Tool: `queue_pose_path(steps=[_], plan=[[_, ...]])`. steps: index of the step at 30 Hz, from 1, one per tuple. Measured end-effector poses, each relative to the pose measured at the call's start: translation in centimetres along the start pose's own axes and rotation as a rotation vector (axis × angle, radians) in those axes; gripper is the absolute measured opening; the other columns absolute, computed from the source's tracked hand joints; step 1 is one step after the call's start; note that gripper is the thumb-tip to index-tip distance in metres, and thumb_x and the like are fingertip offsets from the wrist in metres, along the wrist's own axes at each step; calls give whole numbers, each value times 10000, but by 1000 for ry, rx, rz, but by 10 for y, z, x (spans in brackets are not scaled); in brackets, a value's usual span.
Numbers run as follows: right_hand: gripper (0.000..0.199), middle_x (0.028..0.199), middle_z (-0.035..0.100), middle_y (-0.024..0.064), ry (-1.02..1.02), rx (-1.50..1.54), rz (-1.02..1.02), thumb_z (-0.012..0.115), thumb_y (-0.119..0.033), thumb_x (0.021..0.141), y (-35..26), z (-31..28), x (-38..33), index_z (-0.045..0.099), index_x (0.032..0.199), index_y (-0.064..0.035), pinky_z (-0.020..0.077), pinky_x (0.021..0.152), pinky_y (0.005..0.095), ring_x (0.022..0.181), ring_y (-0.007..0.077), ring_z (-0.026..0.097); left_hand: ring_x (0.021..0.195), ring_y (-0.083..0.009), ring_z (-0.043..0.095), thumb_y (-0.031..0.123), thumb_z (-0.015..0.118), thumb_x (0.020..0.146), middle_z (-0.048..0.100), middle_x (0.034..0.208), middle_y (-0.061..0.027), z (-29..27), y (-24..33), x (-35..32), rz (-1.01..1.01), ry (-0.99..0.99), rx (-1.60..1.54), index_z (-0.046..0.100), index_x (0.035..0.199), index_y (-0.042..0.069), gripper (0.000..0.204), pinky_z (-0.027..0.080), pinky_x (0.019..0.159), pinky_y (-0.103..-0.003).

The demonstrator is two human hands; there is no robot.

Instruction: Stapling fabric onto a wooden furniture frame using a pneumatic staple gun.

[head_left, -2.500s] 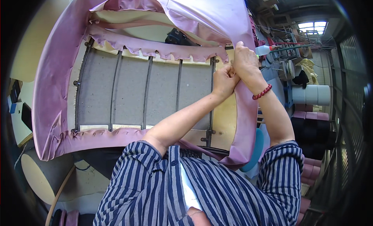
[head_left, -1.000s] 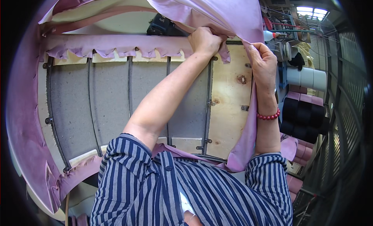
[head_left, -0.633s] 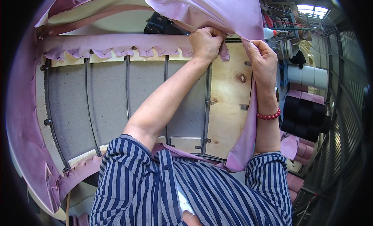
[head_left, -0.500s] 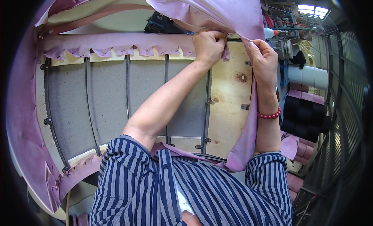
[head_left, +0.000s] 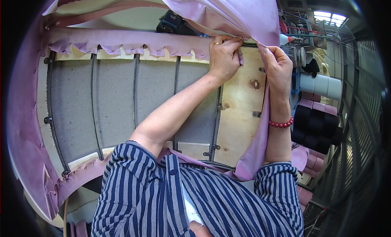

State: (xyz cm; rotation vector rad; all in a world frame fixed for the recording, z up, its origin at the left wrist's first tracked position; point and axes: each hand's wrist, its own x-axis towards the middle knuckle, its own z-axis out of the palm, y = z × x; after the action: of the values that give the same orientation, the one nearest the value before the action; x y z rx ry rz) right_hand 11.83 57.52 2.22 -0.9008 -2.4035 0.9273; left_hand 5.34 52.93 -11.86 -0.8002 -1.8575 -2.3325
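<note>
A wooden furniture frame (head_left: 240, 114) lies before me, with dark metal springs (head_left: 135, 90) running across a grey backing sheet (head_left: 114, 102). Pink upholstery cover (head_left: 134, 39) wraps its far rail, the notched edge folded over the wood. My left hand (head_left: 225, 59) is closed on the folded cover at the right part of that rail. Just right of it, my right hand (head_left: 278, 68) pinches the loose edge of the same pink cover between thumb and fingers, near the frame's far right corner. A large loose fold (head_left: 236, 13) of the cover rises beyond both hands.
A dark power tool or similar device (head_left: 173, 23) lies behind the far rail. More cover hangs around the frame's left side (head_left: 28, 114). To the right stand white rolls (head_left: 321, 85), black rolls (head_left: 315, 125) and pink rolls (head_left: 313, 161). Metal clips (head_left: 256, 114) stick up from the wood.
Both hands keep their hold on the cover. The view has shifted slightly, and my left hand has turned a little, showing a ring on its finger.
</note>
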Motion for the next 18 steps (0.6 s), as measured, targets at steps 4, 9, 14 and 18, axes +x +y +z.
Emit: queue_pose_path(steps=[4,9,14,18], plan=[[157,691,550,-65,8,-12,-18,610,-105,939,1,-3,0,664,848,11,340,540,173,627,0,439,1043,-268,572,70,592,756,711,1021,-73,2,5,-2,3,57,67,735,953,64,244,388,943,-396],[155,713,554,-71,4,34,-5,612,-109,945,1,-3,-2,663,856,7,335,545,160,640,-6,441,1027,-280,563,102,584,749,713,943,-89,-3,1,3,-163,8,-53,741,916,87,229,342,966,-425],[151,719,559,-71,-4,53,4,613,-108,945,1,-3,-1,665,870,12,333,545,157,638,-5,443,908,-272,619,82,576,749,698,953,-122,-7,6,14,-274,-179,-66,751,951,100,269,477,850,-362],[150,723,565,-69,-3,38,-12,609,-105,947,0,-1,-2,670,883,16,330,543,155,637,-5,448,874,-195,639,-5,506,754,701,1006,-146,-4,-5,20,-389,-164,-406,709,1008,-2,325,499,825,-299]])
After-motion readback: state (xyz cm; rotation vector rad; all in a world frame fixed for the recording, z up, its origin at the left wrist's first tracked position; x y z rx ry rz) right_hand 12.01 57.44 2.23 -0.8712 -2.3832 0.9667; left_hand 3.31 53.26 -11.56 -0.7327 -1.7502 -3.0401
